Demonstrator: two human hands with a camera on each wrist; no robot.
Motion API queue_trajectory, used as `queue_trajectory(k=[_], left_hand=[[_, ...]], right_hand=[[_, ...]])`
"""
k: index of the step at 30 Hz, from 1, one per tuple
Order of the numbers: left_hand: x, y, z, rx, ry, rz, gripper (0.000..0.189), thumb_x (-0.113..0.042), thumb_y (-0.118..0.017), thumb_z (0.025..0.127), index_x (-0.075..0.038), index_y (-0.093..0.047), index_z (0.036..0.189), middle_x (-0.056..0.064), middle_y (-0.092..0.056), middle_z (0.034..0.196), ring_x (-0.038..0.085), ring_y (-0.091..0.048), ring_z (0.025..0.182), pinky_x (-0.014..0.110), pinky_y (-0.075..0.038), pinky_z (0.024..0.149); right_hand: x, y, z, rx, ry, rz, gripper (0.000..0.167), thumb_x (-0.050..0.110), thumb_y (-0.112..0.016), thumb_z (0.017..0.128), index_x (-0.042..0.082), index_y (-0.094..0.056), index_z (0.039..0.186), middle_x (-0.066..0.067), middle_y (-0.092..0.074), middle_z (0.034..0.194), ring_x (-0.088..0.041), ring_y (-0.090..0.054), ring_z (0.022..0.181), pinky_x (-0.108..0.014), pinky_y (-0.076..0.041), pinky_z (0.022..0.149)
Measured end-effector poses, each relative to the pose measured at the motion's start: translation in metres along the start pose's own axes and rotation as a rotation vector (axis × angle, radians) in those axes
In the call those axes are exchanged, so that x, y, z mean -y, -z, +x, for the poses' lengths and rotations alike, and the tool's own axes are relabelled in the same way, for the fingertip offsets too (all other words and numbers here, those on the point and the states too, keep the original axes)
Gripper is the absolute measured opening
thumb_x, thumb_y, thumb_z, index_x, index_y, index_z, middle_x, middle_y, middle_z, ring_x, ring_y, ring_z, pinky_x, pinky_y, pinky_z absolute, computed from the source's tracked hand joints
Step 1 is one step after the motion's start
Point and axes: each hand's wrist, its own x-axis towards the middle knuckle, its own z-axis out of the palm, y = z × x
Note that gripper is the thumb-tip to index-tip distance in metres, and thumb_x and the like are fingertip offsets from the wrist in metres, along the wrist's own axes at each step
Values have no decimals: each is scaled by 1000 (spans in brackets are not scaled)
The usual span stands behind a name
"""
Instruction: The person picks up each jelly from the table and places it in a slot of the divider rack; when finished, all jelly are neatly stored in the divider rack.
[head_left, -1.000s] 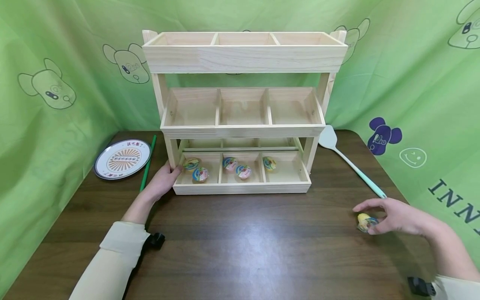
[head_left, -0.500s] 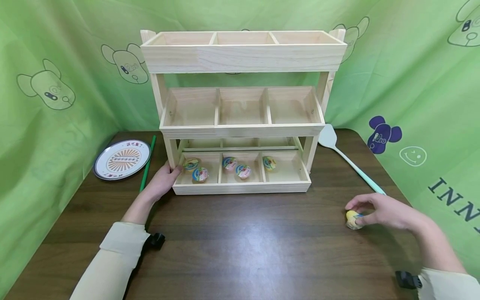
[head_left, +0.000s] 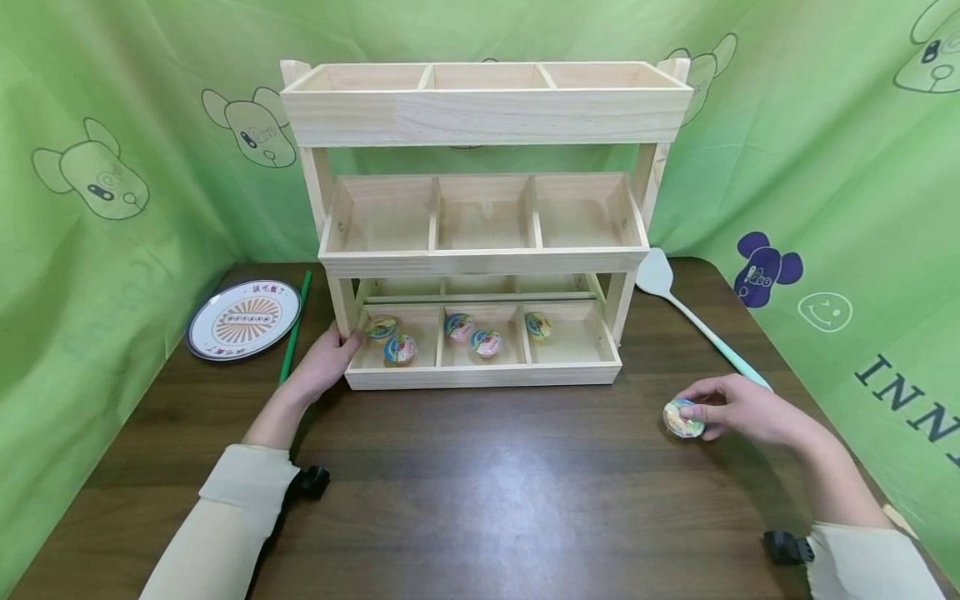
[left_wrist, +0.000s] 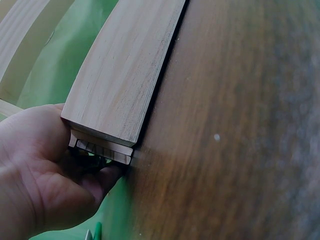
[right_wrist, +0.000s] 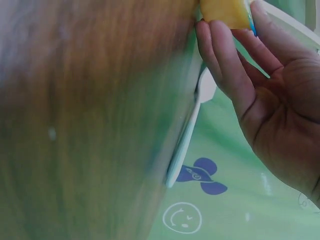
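My right hand pinches a jelly cup with a printed lid, right of the rack and close over the table. Its yellow body shows between thumb and fingers in the right wrist view. A three-tier wooden rack stands at the back, each tier split into three compartments. My left hand grips the left end of the bottom tier; some of its fingers are hidden behind the wood. In that tier, two jelly cups lie in the left compartment, two pink-lidded jelly cups in the middle, one jelly cup in the right.
At the left, a white plate with a dark rim lies beside a green stick. A white spatula with a pale turquoise handle lies right of the rack. Green printed cloth surrounds the brown table.
My right hand has moved left and toward the rack, carrying the jelly cup, whose lid has turned upward into view. My left hand has stayed on the rack's end.
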Motion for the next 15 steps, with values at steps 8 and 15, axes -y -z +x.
queue_trajectory(k=[8,15], left_hand=[[0,0,-1,-1,2,-2,64,-24,-39,109,10,-13,156,37,-30,153,45,-32,142,57,-28,115],[0,0,0,7,11,-4,65,-26,-39,109,9,-11,157,37,-29,154,46,-31,142,58,-27,115]], right_hand=[[-3,0,0,-84,12,-32,41,10,-68,97,-14,-57,128,-18,-66,105,-14,-67,80,-36,-60,66],[-6,0,-11,-182,124,-237,53,15,-85,83,5,-64,130,-4,-69,113,-4,-61,97,-20,-49,80]])
